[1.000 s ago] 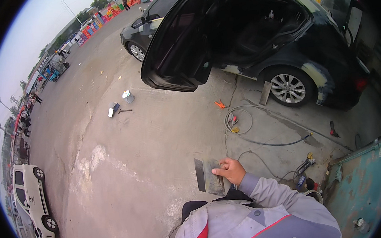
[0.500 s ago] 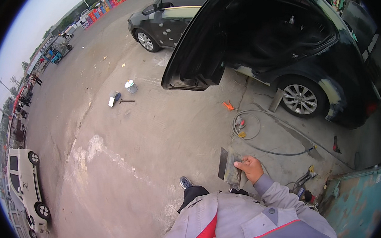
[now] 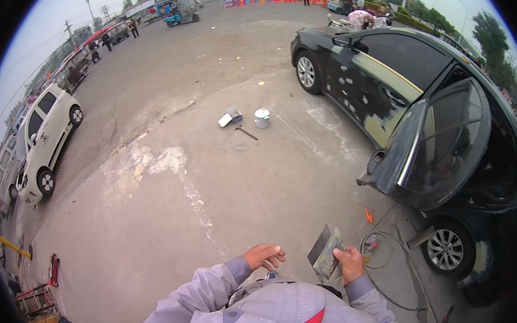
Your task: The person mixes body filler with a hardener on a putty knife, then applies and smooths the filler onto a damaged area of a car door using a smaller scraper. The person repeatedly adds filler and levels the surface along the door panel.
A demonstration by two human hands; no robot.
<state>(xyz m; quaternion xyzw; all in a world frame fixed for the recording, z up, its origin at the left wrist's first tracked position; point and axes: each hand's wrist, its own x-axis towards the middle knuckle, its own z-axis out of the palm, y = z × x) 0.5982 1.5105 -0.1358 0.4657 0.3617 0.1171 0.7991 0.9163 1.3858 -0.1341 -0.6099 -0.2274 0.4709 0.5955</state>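
In my right hand [image 3: 349,262] is a putty scraper [image 3: 325,252], a flat, grey-smeared plate with a dark blade along one side. My thumb lies over its face, and it may be more than one plate stacked. My left hand [image 3: 265,257] hangs to the left of the scraper, holding nothing, its fingers apart and slightly curled. Below both hands is my grey jacket, with one shoe tip [image 3: 272,275] showing past it.
On the right stands a dark car [image 3: 379,73] with pale filler patches, its rear door [image 3: 442,147] swung open. Beside its wheel lie a coiled hose [image 3: 391,233] and orange clamp [image 3: 369,215]. Ahead on the concrete are a tin [image 3: 262,119], box [image 3: 230,116] and hammer-like tool [image 3: 246,133].
My view has swung left and up, away from the car. My left hand has come into view. My right hand still grips the scraper.
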